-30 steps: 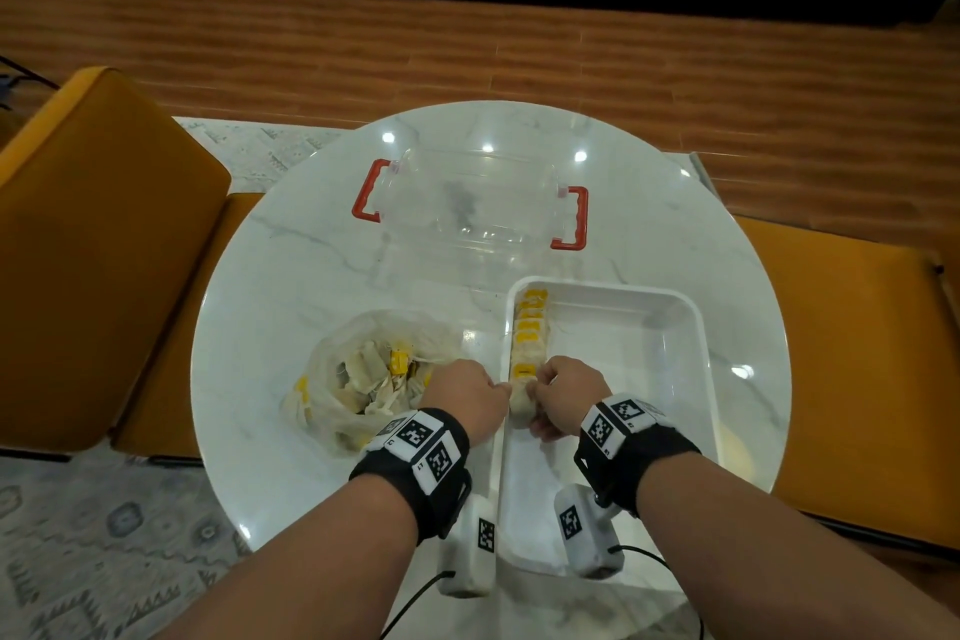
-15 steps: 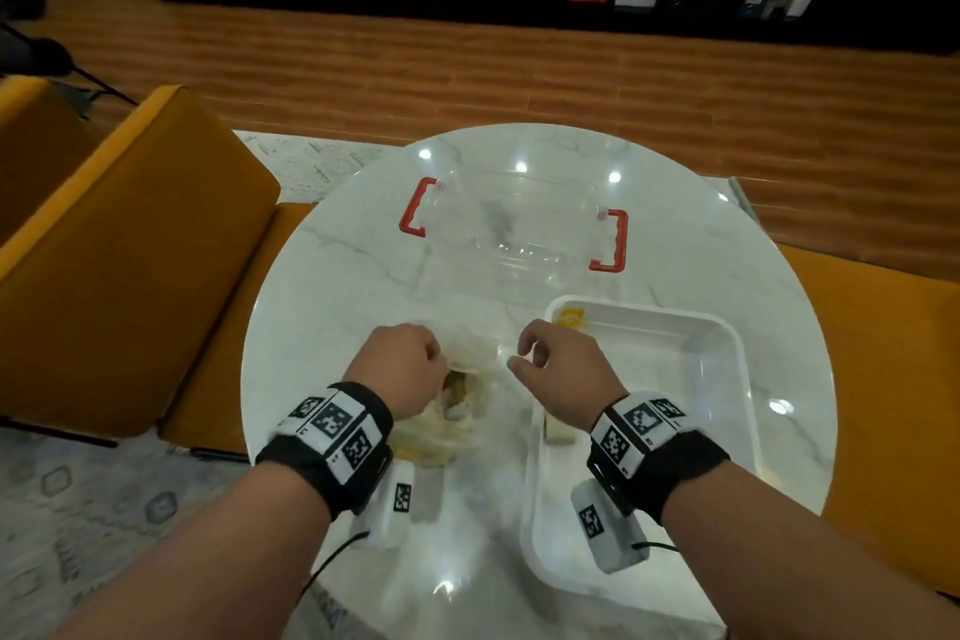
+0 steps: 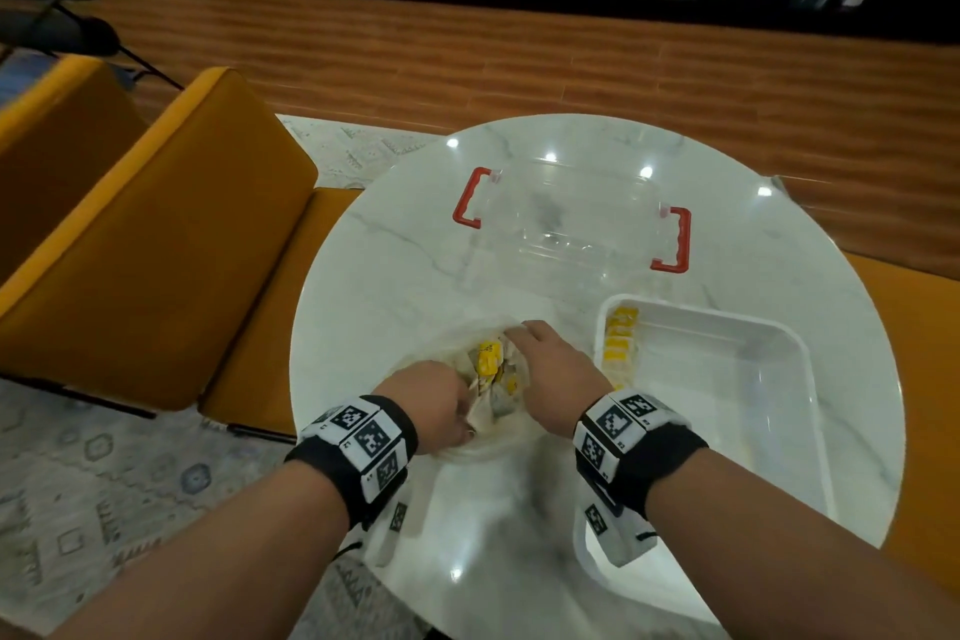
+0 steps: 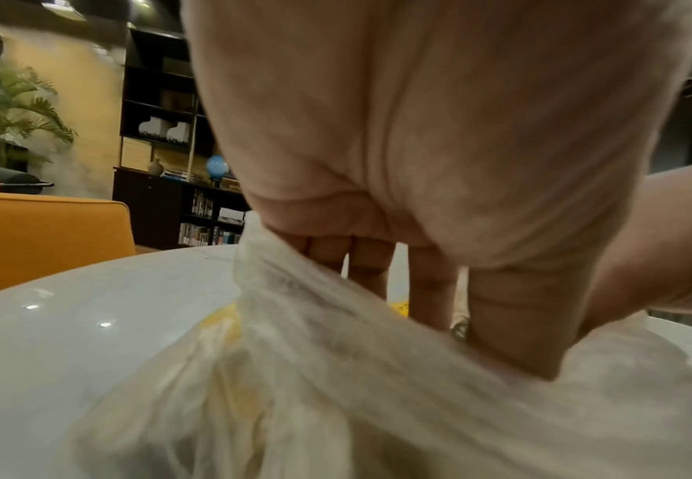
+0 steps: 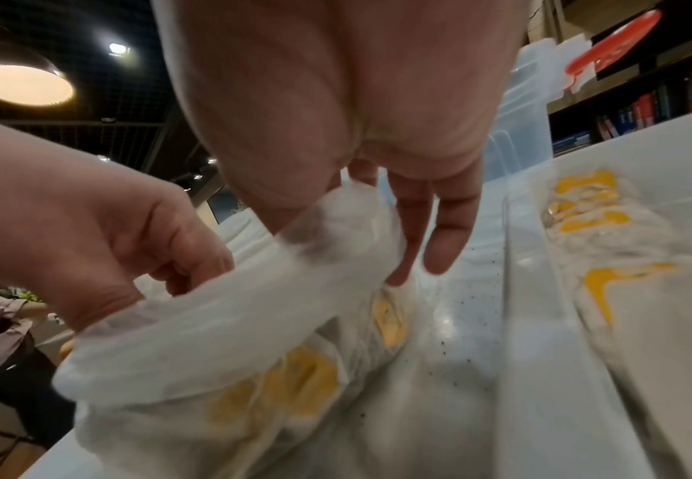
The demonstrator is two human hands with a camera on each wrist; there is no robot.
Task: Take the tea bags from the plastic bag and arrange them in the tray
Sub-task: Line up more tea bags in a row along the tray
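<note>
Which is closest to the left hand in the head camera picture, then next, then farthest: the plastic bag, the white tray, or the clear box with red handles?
1. plastic bag: held by the left hand itself.
2. white tray: to the right, past the right hand.
3. clear box with red handles: farthest, at the table's far side.

Beside the round white grey-veined marble table (image 3: 395, 276): mustard-yellow upholstered chairs (image 3: 156, 234); on it, clear plastic lid with red handles (image 3: 672, 239), yellow-and-white tea bags (image 3: 618, 343)
</note>
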